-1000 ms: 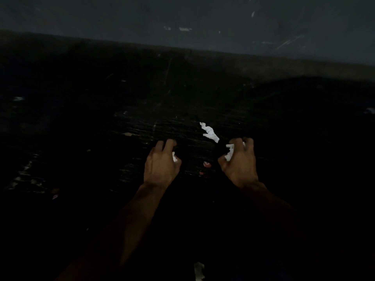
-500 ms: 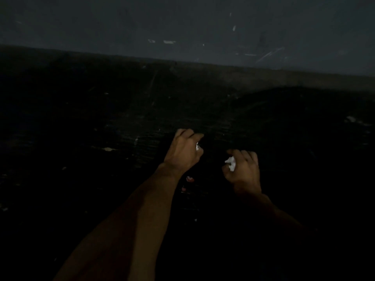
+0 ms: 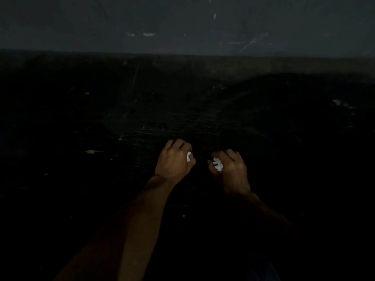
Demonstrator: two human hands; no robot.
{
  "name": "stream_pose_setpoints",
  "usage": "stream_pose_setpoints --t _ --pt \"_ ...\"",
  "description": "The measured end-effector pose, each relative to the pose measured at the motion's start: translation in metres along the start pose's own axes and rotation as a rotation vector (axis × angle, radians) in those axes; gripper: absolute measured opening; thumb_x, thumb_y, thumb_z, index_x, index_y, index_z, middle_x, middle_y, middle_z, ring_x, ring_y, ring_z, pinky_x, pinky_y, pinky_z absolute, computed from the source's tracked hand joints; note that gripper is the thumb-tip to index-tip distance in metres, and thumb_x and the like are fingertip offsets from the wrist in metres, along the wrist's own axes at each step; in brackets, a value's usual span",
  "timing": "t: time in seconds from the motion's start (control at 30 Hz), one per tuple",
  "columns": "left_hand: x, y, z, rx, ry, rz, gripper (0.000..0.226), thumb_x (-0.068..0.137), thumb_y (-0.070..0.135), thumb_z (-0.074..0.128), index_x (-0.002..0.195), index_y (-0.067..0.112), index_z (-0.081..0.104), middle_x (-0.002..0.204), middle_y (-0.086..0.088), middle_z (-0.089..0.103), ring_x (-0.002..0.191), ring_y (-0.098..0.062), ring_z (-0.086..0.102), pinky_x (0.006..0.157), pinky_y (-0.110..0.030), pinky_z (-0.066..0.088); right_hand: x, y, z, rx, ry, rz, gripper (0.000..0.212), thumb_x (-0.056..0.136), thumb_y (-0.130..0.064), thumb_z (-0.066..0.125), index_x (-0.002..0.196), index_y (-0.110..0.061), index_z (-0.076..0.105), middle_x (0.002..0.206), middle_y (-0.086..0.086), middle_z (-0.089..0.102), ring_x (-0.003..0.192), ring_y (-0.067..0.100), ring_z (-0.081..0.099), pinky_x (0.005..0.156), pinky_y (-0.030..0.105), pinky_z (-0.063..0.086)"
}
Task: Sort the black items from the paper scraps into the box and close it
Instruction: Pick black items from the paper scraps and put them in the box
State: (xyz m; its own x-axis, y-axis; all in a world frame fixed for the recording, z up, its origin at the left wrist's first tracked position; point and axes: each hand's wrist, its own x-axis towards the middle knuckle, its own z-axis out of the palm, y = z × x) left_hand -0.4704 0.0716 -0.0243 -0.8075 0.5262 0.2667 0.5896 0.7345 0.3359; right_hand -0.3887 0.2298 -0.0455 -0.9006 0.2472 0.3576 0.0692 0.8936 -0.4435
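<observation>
Closer together now, left hand and right hand each clutch paper scraps; darkness toward twelve o'clock could hide black items.

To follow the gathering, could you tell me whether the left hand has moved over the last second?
Yes: the left hand has moved right, away from the pale fleck on the dark surface, toward the right hand.
</observation>
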Motion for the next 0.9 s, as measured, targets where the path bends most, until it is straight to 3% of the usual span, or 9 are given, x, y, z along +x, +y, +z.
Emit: stream_pose_setpoints --t 0.2,0.33,0.6,0.73,0.83,0.9 --pt "-0.032 0.016 -0.038 -0.075 0.029 -0.056 0.023 0.075 0.033 0.063 0.085 0.014 0.071 0.088 -0.007 0.065 0.081 -0.029 0.061 0.074 -0.034 0.053 -0.012 -0.019 -0.047 0.09 -0.078 0.163 0.045 0.08 -0.032 0.073 0.12 -0.013 0.062 0.109 0.009 0.064 0.1 0.027 0.058 0.085 0.031 0.045" --pt "-0.047 0.036 -0.085 -0.055 0.103 -0.032 0.022 0.074 0.03 0.077 0.086 0.013 0.071 0.089 -0.007 0.064 0.082 -0.028 0.061 0.075 -0.035 0.052 -0.018 -0.041 -0.092 0.091 -0.023 0.132 0.039 0.081 -0.034 0.072 0.112 -0.011 0.063 0.105 0.009 0.063 0.097 0.026 0.057 0.079 0.029 0.044" --pt "-0.074 0.101 -0.196 -0.003 0.332 0.065 0.026 0.075 0.035 0.076 0.089 0.014 0.069 0.091 -0.005 0.063 0.085 -0.023 0.059 0.077 -0.032 0.049 -0.031 -0.094 -0.199 0.125 0.205 0.011 0.037 0.076 -0.033 0.076 0.103 -0.01 0.064 0.097 0.009 0.065 0.092 0.027 0.059 0.078 0.03 0.045" --pt "-0.088 0.138 -0.245 -0.013 0.435 0.132 0.029 0.076 0.04 0.071 0.09 0.014 0.069 0.09 -0.005 0.062 0.084 -0.021 0.057 0.073 -0.029 0.048 -0.047 -0.117 -0.263 0.127 0.281 -0.04 0.036 0.078 -0.035 0.075 0.103 -0.012 0.062 0.097 0.006 0.064 0.09 0.022 0.057 0.078 0.029 0.045" --pt "-0.101 0.168 -0.273 -0.04 0.526 0.195 0.029 0.075 0.04 0.069 0.089 0.014 0.069 0.088 -0.005 0.062 0.082 -0.02 0.057 0.072 -0.028 0.046 -0.067 -0.132 -0.308 0.129 0.365 -0.092 0.029 0.077 -0.033 0.075 0.089 -0.013 0.058 0.088 0.003 0.062 0.083 0.017 0.055 0.075 0.03 0.047" --pt "-0.112 0.186 -0.287 -0.047 0.556 0.236 0.026 0.075 0.035 0.073 0.088 0.013 0.068 0.086 -0.005 0.062 0.081 -0.02 0.056 0.072 -0.029 0.047 -0.085 -0.14 -0.335 0.128 0.402 -0.114 0.03 0.078 -0.033 0.074 0.093 -0.014 0.058 0.089 0.003 0.062 0.084 0.015 0.054 0.076 0.03 0.046"
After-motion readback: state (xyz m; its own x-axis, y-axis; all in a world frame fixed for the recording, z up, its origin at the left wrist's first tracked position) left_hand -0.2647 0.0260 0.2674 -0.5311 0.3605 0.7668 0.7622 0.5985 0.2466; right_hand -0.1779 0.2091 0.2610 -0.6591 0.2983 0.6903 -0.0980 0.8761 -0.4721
